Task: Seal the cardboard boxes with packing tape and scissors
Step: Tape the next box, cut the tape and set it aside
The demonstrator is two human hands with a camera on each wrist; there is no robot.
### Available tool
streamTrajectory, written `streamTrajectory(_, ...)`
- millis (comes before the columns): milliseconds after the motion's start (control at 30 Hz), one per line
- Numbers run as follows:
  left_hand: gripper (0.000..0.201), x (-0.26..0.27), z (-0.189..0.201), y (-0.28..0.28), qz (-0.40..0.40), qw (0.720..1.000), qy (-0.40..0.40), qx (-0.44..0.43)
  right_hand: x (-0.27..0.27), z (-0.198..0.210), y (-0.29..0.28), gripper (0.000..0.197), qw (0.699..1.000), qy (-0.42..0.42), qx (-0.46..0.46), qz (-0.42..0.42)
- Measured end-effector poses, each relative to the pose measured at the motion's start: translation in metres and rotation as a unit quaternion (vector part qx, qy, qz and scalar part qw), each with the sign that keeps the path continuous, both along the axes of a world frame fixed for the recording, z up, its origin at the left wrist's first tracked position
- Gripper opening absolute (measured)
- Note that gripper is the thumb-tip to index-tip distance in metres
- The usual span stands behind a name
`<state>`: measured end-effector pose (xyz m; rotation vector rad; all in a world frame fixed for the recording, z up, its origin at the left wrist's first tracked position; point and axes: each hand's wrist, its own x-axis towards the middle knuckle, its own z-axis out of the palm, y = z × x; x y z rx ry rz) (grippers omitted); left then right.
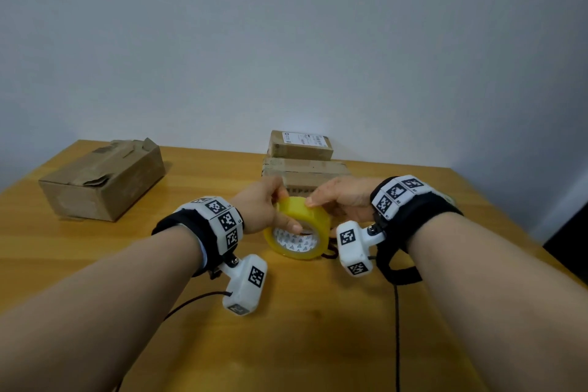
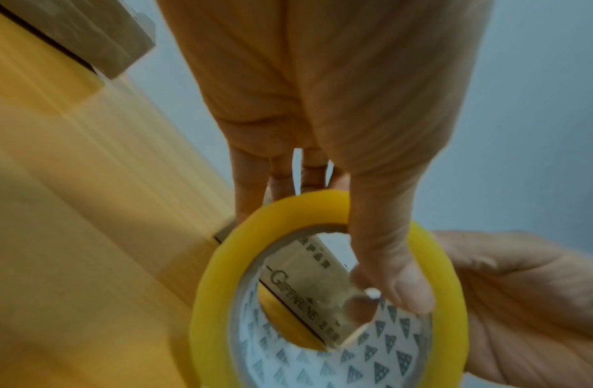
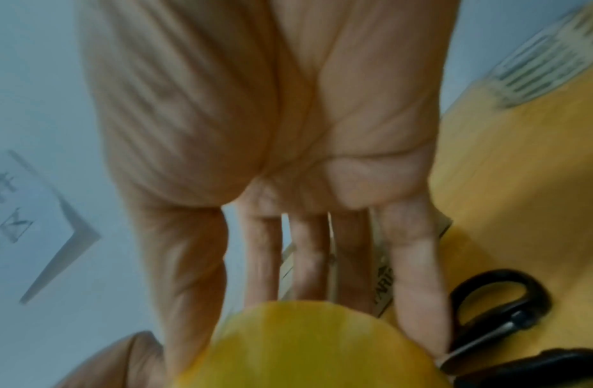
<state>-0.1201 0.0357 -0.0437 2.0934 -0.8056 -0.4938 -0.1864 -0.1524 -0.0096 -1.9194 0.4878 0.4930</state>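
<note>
A yellow tape roll (image 1: 319, 226) with a white patterned core is held just above the wooden table (image 1: 286, 328), between both hands. My left hand (image 1: 286, 210) grips it from the left, its thumb (image 2: 387, 267) hooked through the core and the fingers over the outer rim. My right hand (image 1: 321, 204) holds the roll's far right side, with its thumb on the top rim and its fingers (image 3: 414, 275) behind the roll (image 3: 304, 346). Black-handled scissors (image 3: 497, 315) lie on the table right beside that hand. Stacked cardboard boxes (image 1: 305, 169) stand directly behind the roll.
A worn cardboard box (image 1: 101, 178) with torn flaps sits at the back left of the table. A small labelled box (image 1: 300, 145) tops the centre stack against the white wall. Black cables (image 1: 396, 328) trail over the near table. The table's right edge is close.
</note>
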Motion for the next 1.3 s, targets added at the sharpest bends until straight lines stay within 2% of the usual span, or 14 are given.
streamTrajectory(133, 0.063, 0.005, -0.003, -0.02, -0.023, 0.999, 0.017, -0.02, -0.008, 0.016, -0.03, 0.028, 0.997, 0.023, -0.072, -0.032)
streamTrajectory(200, 0.063, 0.02, -0.005, -0.022, 0.037, 0.999, -0.025, 0.001, -0.011, 0.029, -0.044, 0.027, 0.98, 0.033, -0.196, -0.033)
streamTrajectory(300, 0.054, 0.048, -0.01, -0.024, 0.143, 0.984, -0.104, 0.02, -0.014, 0.028, -0.058, 0.028, 0.902, 0.055, -0.428, 0.011)
streamTrajectory(333, 0.054, 0.057, -0.012, -0.024, 0.152, 0.981, -0.116, 0.024, -0.014, 0.023, -0.06, 0.028, 0.878, 0.077, -0.471, 0.034)
streamTrajectory(367, 0.055, 0.064, -0.014, -0.025, 0.147, 0.981, -0.122, 0.025, -0.014, 0.016, -0.061, 0.03, 0.868, 0.109, -0.482, 0.053)
streamTrajectory(400, 0.056, 0.07, -0.015, -0.026, 0.133, 0.983, -0.123, 0.025, -0.014, 0.009, -0.062, 0.031, 0.871, 0.142, -0.466, 0.065)
streamTrajectory(467, 0.061, 0.079, -0.016, -0.029, 0.099, 0.987, -0.12, 0.024, -0.012, 0.001, -0.06, 0.027, 0.896, 0.171, -0.405, 0.059)
streamTrajectory(533, 0.069, 0.085, -0.017, -0.034, 0.069, 0.99, -0.117, 0.035, -0.003, 0.002, -0.053, 0.026, 0.91, 0.119, -0.397, 0.021)
streamTrajectory(633, 0.072, 0.09, -0.02, -0.043, 0.04, 0.993, -0.103, 0.047, 0.023, 0.008, -0.036, 0.031, 0.89, 0.007, -0.456, 0.003)
streamTrajectory(733, 0.066, 0.092, -0.024, -0.046, 0.037, 0.995, -0.08, 0.037, 0.051, 0.01, -0.019, 0.033, 0.887, -0.061, -0.458, 0.018)
streamTrajectory(867, 0.06, 0.092, -0.027, -0.043, 0.004, 0.979, -0.181, 0.092, 0.075, -0.006, -0.003, 0.034, 0.905, -0.133, -0.401, 0.054)
streamTrajectory(967, 0.053, 0.095, -0.026, -0.042, -0.032, 0.959, -0.248, 0.13, 0.084, -0.022, 0.003, 0.035, 0.896, -0.153, -0.411, 0.068)
streamTrajectory(1133, 0.062, 0.102, -0.034, -0.037, -0.066, 0.96, -0.226, 0.151, 0.091, -0.045, 0.005, 0.047, 0.893, -0.137, -0.427, 0.032)
streamTrajectory(1300, 0.061, 0.095, -0.031, -0.04, -0.076, 0.948, -0.252, 0.179, 0.091, -0.044, 0.012, 0.04, 0.895, -0.126, -0.426, 0.033)
